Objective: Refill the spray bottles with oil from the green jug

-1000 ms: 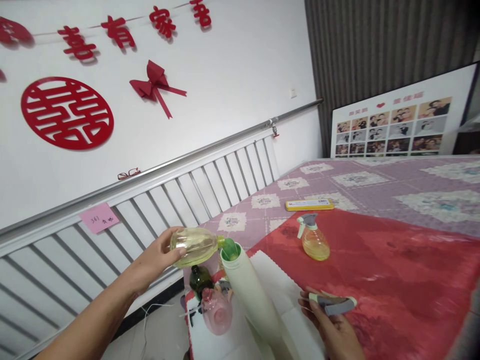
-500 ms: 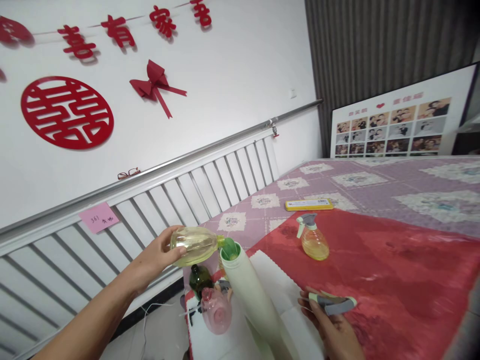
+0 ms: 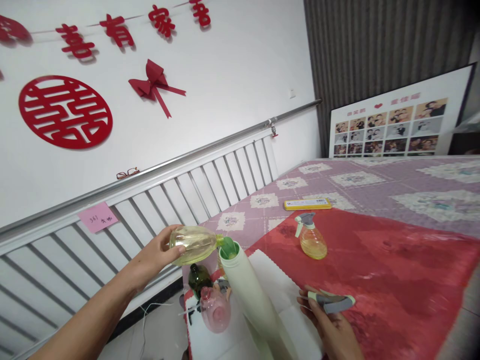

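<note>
My left hand [image 3: 162, 252] is wrapped round a clear yellow bottle [image 3: 195, 245], which lies nearly sideways. Its neck meets a green piece [image 3: 228, 247] at the mouth of a tall pale-green cylinder [image 3: 255, 295]. Whether liquid is flowing I cannot make out. On the right, low over the red cloth [image 3: 405, 260], my right hand [image 3: 332, 325] grips a grey and pale-green trigger spray head [image 3: 332, 301]. A pink bottle [image 3: 215, 312] and a dark green bottle [image 3: 200, 279], both without spray heads, stand left of the cylinder.
A yellow spray bottle [image 3: 313, 242] with its head on stands on the red cloth. Behind it lies a flat yellow box [image 3: 307, 204] on the patterned tablecloth [image 3: 356, 178]. A white radiator [image 3: 202, 185] runs along the wall at left, with glasses [image 3: 128, 173] on its ledge.
The view has shifted very slightly. Both hands keep their hold, and the yellow bottle stays tipped at the cylinder's mouth.
</note>
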The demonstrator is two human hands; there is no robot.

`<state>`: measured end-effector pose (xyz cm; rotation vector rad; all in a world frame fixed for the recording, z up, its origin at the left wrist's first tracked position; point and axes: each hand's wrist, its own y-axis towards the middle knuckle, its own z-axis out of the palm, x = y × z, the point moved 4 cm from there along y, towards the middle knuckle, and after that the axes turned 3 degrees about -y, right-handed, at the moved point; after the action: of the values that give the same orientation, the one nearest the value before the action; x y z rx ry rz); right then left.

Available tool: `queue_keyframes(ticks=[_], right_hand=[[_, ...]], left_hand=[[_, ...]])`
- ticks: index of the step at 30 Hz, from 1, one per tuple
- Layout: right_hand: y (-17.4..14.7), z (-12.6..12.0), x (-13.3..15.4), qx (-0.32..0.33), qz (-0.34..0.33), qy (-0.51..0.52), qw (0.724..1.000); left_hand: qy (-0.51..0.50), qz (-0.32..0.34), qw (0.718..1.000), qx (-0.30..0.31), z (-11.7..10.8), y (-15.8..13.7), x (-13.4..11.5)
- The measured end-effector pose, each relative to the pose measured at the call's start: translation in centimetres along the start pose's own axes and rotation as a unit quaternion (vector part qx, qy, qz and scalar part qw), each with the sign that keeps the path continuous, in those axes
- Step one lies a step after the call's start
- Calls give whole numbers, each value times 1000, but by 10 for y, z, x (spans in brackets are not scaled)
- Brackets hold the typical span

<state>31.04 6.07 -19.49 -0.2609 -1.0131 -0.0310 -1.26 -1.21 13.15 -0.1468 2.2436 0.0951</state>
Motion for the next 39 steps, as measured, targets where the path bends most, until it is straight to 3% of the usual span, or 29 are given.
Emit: queue_keyframes(ticks=[39], right_hand=[[-2, 1, 7, -8, -10, -25, 1000]], left_hand=[[12, 11, 1000, -2, -3, 3, -3]])
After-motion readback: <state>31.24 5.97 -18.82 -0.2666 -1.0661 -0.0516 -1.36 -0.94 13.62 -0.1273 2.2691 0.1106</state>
